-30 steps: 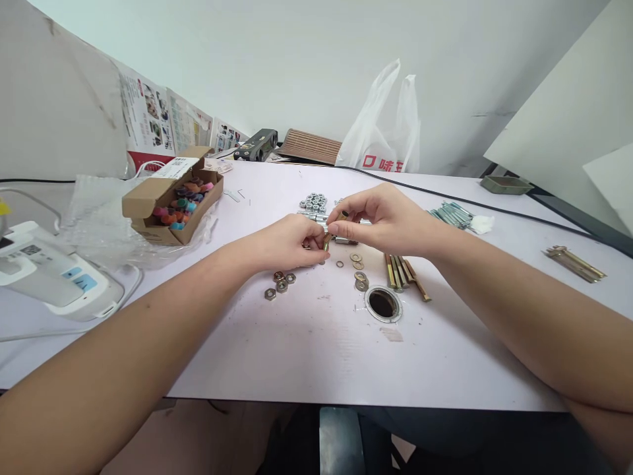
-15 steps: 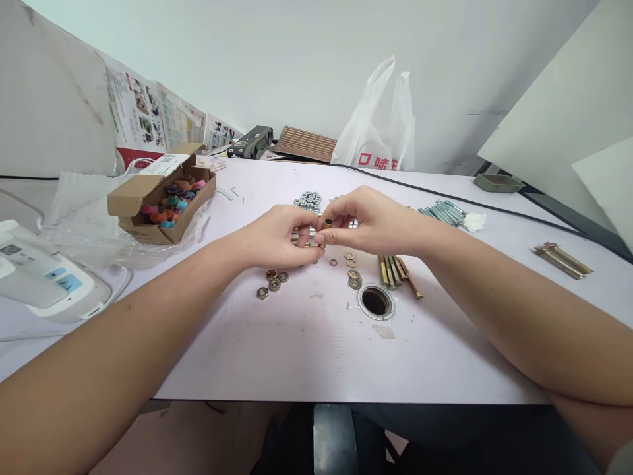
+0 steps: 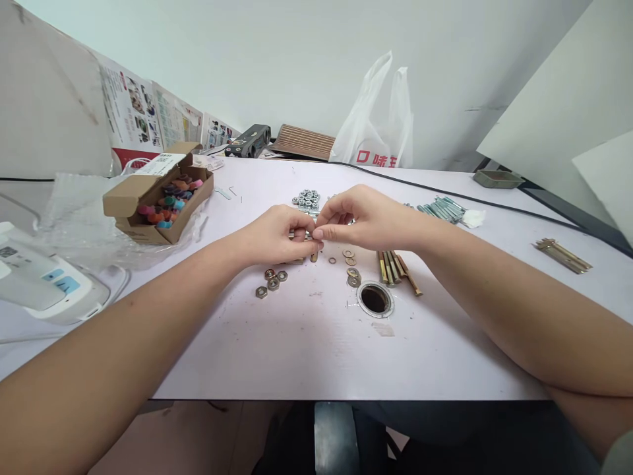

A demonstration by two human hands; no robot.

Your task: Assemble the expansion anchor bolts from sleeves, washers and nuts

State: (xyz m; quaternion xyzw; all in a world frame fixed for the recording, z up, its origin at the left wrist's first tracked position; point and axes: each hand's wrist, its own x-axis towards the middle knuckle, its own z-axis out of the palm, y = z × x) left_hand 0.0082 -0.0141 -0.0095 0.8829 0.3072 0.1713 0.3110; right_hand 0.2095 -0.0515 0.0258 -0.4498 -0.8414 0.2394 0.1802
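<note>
Steadying a brass fastener (image 3: 314, 258) above the desk (image 3: 277, 356), seemingly for two-sided control | left hand (image 3: 277, 235), right hand (image 3: 363, 221): fingertips pinched closed on it, mostly hiding it | nuts (image 3: 273, 283), washers (image 3: 353, 282), bolts (image 3: 390, 267) grouped nearby, probably keeping like with like

We see a white table (image 3: 277, 349); on it lie nuts (image 3: 273, 284), washers (image 3: 353, 282) and bolts (image 3: 390, 267); we also find bubble wrap (image 3: 82, 211) at left, a tray (image 3: 497, 183) at right.
</note>
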